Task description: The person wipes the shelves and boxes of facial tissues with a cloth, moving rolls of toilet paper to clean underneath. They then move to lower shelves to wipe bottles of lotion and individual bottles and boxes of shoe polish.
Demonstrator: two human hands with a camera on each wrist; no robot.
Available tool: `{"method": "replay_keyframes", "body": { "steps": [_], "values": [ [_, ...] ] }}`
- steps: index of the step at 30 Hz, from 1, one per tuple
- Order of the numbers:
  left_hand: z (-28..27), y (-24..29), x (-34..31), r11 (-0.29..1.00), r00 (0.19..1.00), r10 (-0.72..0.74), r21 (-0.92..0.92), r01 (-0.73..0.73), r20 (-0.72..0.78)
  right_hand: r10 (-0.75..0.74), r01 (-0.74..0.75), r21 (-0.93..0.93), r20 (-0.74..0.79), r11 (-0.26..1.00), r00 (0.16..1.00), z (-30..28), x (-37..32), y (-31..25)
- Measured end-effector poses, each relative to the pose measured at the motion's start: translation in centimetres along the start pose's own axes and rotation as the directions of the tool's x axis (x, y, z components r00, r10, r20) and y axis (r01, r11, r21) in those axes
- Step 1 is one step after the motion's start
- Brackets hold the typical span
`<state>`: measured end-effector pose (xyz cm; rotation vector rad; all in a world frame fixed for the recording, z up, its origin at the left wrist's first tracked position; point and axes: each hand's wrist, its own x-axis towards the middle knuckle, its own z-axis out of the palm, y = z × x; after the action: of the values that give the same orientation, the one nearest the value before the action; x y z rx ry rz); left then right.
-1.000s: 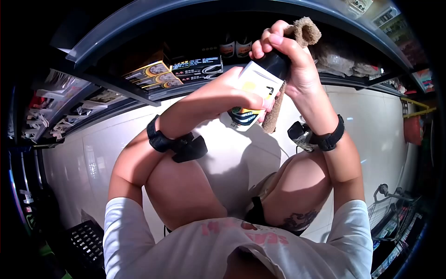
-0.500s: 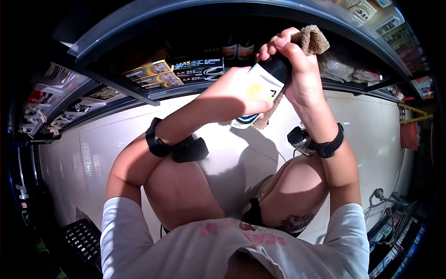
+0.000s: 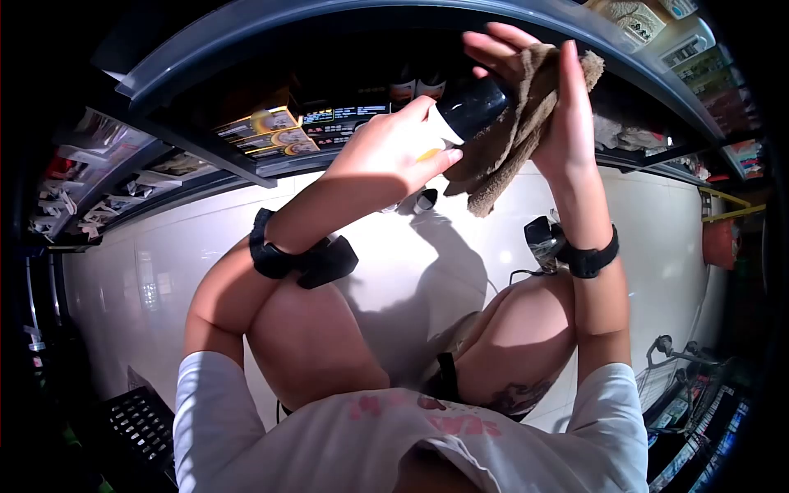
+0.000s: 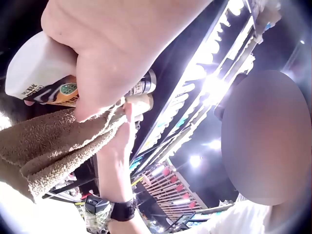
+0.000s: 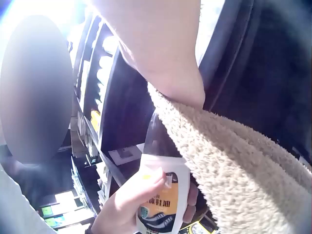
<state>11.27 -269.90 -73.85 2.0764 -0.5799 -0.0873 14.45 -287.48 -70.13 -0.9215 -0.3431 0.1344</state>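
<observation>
My left hand [image 3: 382,152] grips a white bottle [image 5: 168,163] around its body, and its thumb lies along the front. The bottle has a black cap [image 3: 478,107] and a yellow and black label with a striped picture. It is tilted, cap toward the right hand. A brown towel [image 3: 526,123] hangs across the palm of my right hand [image 3: 575,135], between the upright thumb and the extended fingers. The towel lies against the cap's end and drapes down beside the bottle. In the left wrist view, the towel [image 4: 53,141] hangs just below the label.
A dark shelf edge [image 3: 394,10] curves overhead. On the lower shelf stand yellow and black boxes [image 3: 267,131] and two similar bottles [image 3: 415,89]. A black basket [image 3: 144,427] is at the lower left, a wire cart [image 3: 682,361] at the right. A reddish bucket [image 3: 719,244] stands farther back.
The right hand has loosened from around the cap and spread its fingers, moving right. The towel, earlier bunched, now hangs wider across that palm. The left hand keeps its hold on the bottle.
</observation>
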Motion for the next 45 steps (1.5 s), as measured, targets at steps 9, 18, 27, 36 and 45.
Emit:
{"method": "replay_keyframes", "body": {
  "steps": [9,18,27,36,45],
  "values": [
    [0.3,-1.0,-0.6,0.944,0.979,0.165,0.270,-0.192,0.120,0.449,-0.372,-0.603,-0.025,0.706,0.893,-1.2,-0.6,0.5],
    [-2.6,-3.0,-0.2,0.991,0.995,-0.043,-0.123,0.053,0.087,0.059,-0.134,-0.757,-0.125,0.640,0.990,-4.7,0.0,-1.5],
    [-4.7,-10.3,-4.0,0.914,0.954,-0.231,-0.293,0.280,0.191,0.016,-0.312,-0.822,-0.347,0.476,0.938,-10.9,1.2,1.4],
    [0.5,-19.2,-7.2,0.980,0.953,-0.111,0.192,0.058,0.282,0.303,-0.356,-0.431,-0.189,0.829,0.934,-9.8,-0.6,1.4],
    [5.8,-24.9,-9.7,0.992,0.992,-0.017,0.120,0.032,-0.127,0.366,-0.388,-0.070,-0.215,0.919,0.905,-10.4,-0.6,2.0]
  ]
}}
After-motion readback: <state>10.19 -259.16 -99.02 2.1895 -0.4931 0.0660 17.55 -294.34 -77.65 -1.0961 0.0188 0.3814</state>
